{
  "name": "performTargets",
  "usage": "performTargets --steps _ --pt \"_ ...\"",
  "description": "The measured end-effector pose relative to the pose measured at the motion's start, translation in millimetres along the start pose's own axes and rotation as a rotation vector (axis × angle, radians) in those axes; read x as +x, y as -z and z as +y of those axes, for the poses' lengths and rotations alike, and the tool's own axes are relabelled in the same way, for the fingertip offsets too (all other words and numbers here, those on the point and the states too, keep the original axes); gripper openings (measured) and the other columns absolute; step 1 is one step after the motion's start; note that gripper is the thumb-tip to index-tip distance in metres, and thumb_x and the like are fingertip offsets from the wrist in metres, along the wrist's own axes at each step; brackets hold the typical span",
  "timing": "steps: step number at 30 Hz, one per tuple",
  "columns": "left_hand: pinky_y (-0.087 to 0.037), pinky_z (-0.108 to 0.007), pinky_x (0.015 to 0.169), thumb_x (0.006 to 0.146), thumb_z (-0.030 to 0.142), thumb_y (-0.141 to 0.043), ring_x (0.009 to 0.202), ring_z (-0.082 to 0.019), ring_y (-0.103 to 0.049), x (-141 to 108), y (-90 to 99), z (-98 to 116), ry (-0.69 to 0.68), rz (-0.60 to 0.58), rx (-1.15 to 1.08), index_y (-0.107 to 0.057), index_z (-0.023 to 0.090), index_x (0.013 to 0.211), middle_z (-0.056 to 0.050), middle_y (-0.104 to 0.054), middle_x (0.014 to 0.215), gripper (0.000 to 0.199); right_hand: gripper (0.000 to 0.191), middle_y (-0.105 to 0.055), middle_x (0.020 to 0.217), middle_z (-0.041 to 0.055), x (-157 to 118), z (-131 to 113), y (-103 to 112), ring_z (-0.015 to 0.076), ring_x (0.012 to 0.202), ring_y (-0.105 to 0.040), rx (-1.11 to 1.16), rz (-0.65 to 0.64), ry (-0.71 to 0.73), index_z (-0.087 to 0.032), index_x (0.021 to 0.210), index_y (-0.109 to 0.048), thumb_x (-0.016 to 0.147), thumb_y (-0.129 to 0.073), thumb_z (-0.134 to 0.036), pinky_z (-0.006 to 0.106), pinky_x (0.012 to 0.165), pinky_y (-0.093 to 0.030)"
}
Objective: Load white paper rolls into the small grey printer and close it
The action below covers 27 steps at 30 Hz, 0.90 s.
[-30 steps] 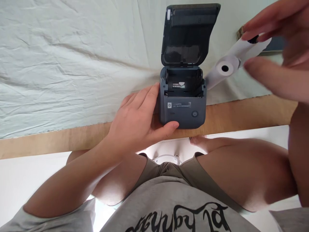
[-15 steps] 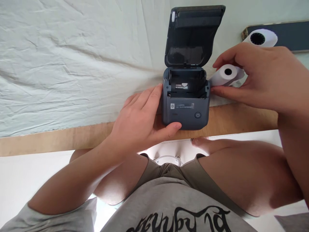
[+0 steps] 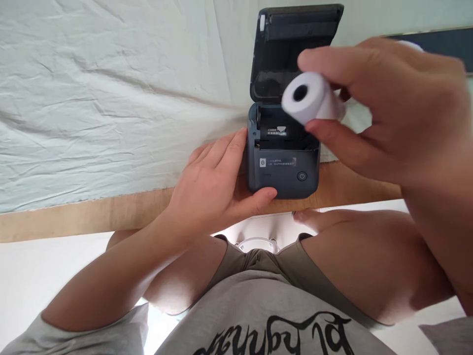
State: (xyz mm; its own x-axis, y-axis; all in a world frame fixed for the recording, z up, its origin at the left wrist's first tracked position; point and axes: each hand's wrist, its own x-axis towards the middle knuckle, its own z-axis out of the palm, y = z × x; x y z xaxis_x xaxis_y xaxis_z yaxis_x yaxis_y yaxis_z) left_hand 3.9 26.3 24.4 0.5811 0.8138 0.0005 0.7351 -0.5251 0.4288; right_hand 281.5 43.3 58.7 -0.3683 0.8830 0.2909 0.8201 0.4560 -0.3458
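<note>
Head view: right hand's [image 3: 402, 108] fingers grip a white paper roll [image 3: 308, 98]; left hand's [image 3: 209, 185] touch the printer [image 3: 283, 170].

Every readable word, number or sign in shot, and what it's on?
Power sign: round button on the blue-grey device.
Bluetooth-like sign: front label; its print is too small and blurred.
Inner label: too small to read.
Grey shirt: black script, cut off, not legible.
</note>
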Motion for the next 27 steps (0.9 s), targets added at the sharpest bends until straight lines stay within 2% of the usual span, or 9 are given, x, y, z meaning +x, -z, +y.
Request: performTargets --steps 1,3,6,8,12,18,21,24,27 --pt "-0.052 -0.057 0.133 0.108 0.078 -0.052 0.156 -0.043 -0.064 -0.2 0.1 -0.2 -0.004 0.002 -0.005 -0.047 0.009 0.176 -0.022 -0.064 0.173 0.097 0.056 -0.077 0.132 -0.0042 0.9 -1.2 -2.8 0.0115 0.114 -0.073 -0.003 0.003 0.017 -0.04 0.16 -0.059 0.104 -0.056 -0.041 0.031 0.102 -0.059" --pt "-0.051 -0.054 0.134 0.109 0.079 -0.049 0.157 -0.042 -0.064 -0.5 0.2 -0.4 -0.008 0.007 -0.017 -0.047 0.007 0.175 -0.023 -0.064 0.173 0.099 0.05 -0.078 0.131 -0.0038 1.9 0.1 -7.3 0.0123 0.111 -0.074 -0.058 0.027 -0.046 -0.036 0.15 -0.063 0.1 -0.066 -0.042 0.03 0.096 -0.058" --pt "-0.051 -0.057 0.134 0.109 0.079 -0.052 0.156 -0.044 -0.064 -1.0 0.5 0.0 -0.005 0.004 -0.027 -0.047 0.007 0.176 -0.024 -0.064 0.172 0.099 0.033 -0.078 0.113 -0.0021 5.0 6.4 -10.9 0.011 0.093 -0.069 -0.159 0.07 -0.093 -0.028 0.119 -0.073 0.096 -0.073 -0.052 0.031 0.092 -0.056" --pt "-0.051 -0.06 0.134 0.108 0.078 -0.056 0.156 -0.045 -0.064 -1.2 0.9 0.5 0.002 -0.008 -0.029 -0.046 0.009 0.176 -0.024 -0.064 0.172 0.098 0.027 -0.076 0.098 -0.0026 9.5 8.7 -12.2 0.009 0.082 -0.063 -0.164 0.043 -0.061 -0.026 0.109 -0.074 0.098 -0.069 -0.05 0.03 0.089 -0.055" --pt "-0.05 -0.062 0.135 0.107 0.076 -0.058 0.157 -0.045 -0.063 -0.7 2.1 1.9 0.015 -0.012 -0.035 -0.047 0.01 0.176 -0.023 -0.062 0.174 0.096 0.019 -0.078 0.096 -0.0058 15.7 4.0 -11.6 0.0074 0.085 -0.068 -0.068 -0.026 0.041 -0.025 0.102 -0.074 0.106 -0.058 -0.035 0.028 0.083 -0.049" --pt "-0.052 -0.057 0.134 0.103 0.063 -0.06 0.153 -0.041 -0.066 3.4 8.1 3.1 0.038 0.001 -0.165 -0.054 0.012 0.17 -0.018 -0.069 0.168 0.084 0.015 -0.075 0.09 -0.0067 2.8 -8.2 -6.7 0.007 0.086 -0.067 0.001 0.072 0.188 -0.024 0.093 -0.072 0.105 -0.063 -0.024 0.03 0.074 -0.044" --pt "-0.055 -0.057 0.129 0.102 0.061 -0.062 0.146 -0.04 -0.071 5.7 12.7 5.1 0.08 0.014 -0.327 -0.061 0.017 0.161 -0.014 -0.075 0.158 0.074 0.012 -0.071 0.088 -0.0071 -2.2 -6.0 -10.9 0.0063 0.087 -0.066 0.115 0.103 0.368 -0.022 0.093 -0.064 0.1 -0.064 -0.013 0.029 0.077 -0.048" --pt "-0.063 -0.055 0.117 0.104 0.063 -0.063 0.134 -0.037 -0.076 8.6 15.6 10.3 0.184 0.026 -0.499 -0.068 0.022 0.148 -0.011 -0.079 0.151 0.06 0.016 -0.073 0.095 -0.0073 -3.9 1.1 -15.5 0.0074 0.093 -0.066 0.163 0.088 0.492 -0.023 0.099 -0.062 0.097 -0.07 -0.01 0.03 0.084 -0.052" --pt "-0.066 -0.055 0.108 0.105 0.06 -0.065 0.122 -0.034 -0.079 14.0 13.4 15.6 0.242 0.078 -0.552 -0.07 0.024 0.134 -0.009 -0.083 0.137 0.046 0.011 -0.076 0.11 -0.0054 -7.1 4.9 -13.1 0.0084 0.098 -0.069 0.182 0.027 0.478 -0.025 0.104 -0.067 0.101 -0.074 -0.017 0.034 0.086 -0.053"
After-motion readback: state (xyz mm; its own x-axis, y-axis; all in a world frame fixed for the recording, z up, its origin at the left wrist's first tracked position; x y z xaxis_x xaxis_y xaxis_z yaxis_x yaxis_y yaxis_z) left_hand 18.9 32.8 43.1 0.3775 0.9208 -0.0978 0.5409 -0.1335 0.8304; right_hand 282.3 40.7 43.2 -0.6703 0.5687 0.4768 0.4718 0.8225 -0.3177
